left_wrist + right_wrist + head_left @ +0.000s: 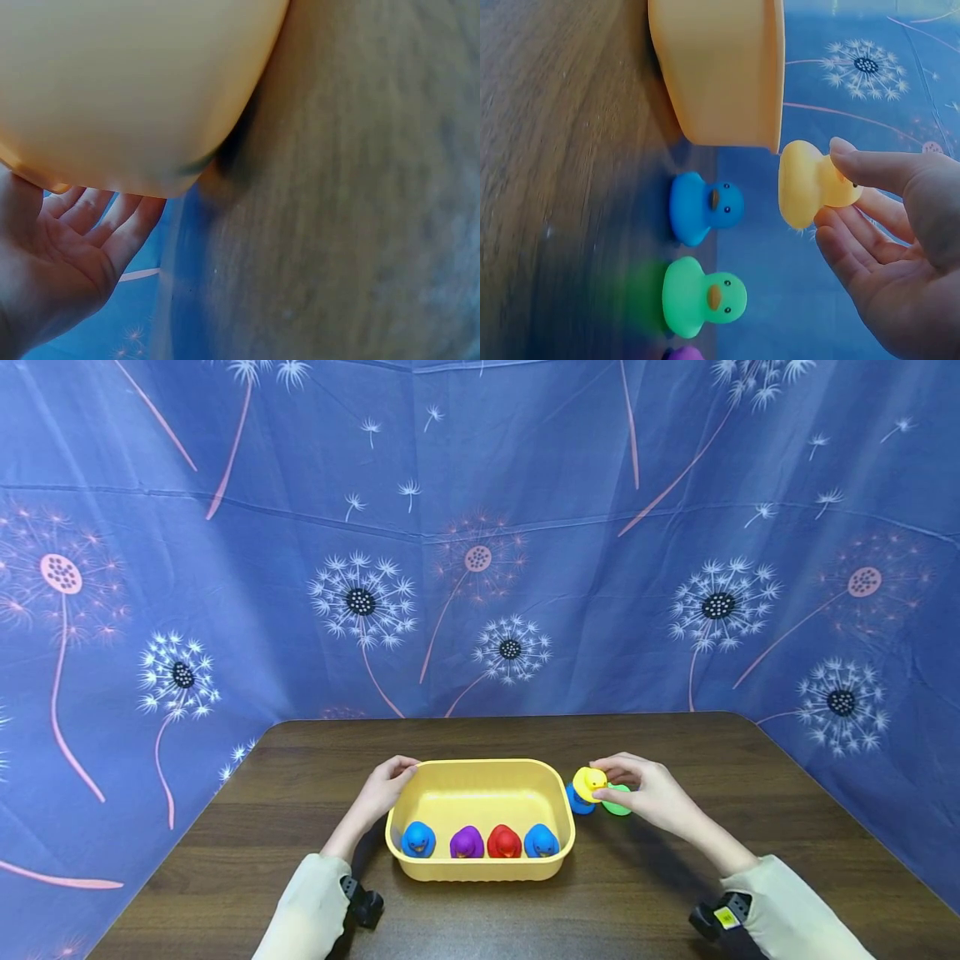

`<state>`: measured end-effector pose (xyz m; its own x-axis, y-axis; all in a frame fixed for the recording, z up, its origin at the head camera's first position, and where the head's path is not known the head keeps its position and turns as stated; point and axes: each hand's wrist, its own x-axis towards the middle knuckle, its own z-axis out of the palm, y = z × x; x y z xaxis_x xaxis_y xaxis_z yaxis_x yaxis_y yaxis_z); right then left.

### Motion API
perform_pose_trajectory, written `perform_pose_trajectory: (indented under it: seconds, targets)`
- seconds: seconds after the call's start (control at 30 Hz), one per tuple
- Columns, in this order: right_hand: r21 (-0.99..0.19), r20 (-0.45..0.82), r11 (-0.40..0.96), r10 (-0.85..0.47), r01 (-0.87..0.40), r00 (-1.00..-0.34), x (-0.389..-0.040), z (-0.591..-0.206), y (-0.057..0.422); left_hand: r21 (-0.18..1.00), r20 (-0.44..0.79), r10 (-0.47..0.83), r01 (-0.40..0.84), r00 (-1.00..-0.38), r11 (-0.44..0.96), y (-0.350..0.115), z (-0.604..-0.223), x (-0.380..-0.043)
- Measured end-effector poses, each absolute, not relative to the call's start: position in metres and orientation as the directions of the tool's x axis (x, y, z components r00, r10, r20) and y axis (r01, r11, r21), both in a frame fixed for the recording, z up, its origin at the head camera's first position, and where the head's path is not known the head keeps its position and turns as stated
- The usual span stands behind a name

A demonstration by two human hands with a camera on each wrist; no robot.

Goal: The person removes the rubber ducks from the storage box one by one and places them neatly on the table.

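Observation:
Pinched by its head between thumb and fingers, a yellow rubber duck [799, 184] hangs above the table in my right hand [647, 792], just off the right side of the yellow tub [480, 867]. My left hand [386, 792] grips the tub's rim at the far left corner; the left wrist view shows its fingers [112, 225] at the tub's edge. Inside the tub, along the near side, sit a blue duck [417, 840], a purple duck [467, 842], a red duck [504, 842] and another blue duck [541, 841].
On the table right of the tub stand a blue duck [697, 208] and a green duck [697, 298], partly hidden in the head view. A bit of a purple one [684, 353] shows at the right wrist view's edge. A blue patterned curtain [480, 527] hangs behind the table [300, 827].

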<state>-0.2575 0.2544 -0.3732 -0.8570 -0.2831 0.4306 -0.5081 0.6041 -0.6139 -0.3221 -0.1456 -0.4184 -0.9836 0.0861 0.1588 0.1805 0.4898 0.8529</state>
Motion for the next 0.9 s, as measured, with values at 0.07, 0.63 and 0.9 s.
perform_pose_trajectory:
  seconds: [0.07, 0.63, 0.9]
  targets:
    - [-0.609, 0.436, 0.611, -0.275, -0.506, -0.857, -0.258, -0.374, 0.257, 0.854, 0.159, 0.087, 0.181, -0.983, 0.488, -0.145, -0.418, -0.322]
    - [-0.591, 0.444, 0.643, -0.245, -0.487, -0.862, -0.261, -0.382, 0.278, 0.856, 0.148, 0.076, 0.166, -0.986, 0.490, -0.146, -0.421, -0.324]
    - [-0.580, 0.468, 0.637, -0.249, -0.508, -0.848, -0.260, -0.384, 0.287, 0.854, 0.156, 0.078, 0.175, -0.985, 0.489, -0.146, -0.421, -0.324]
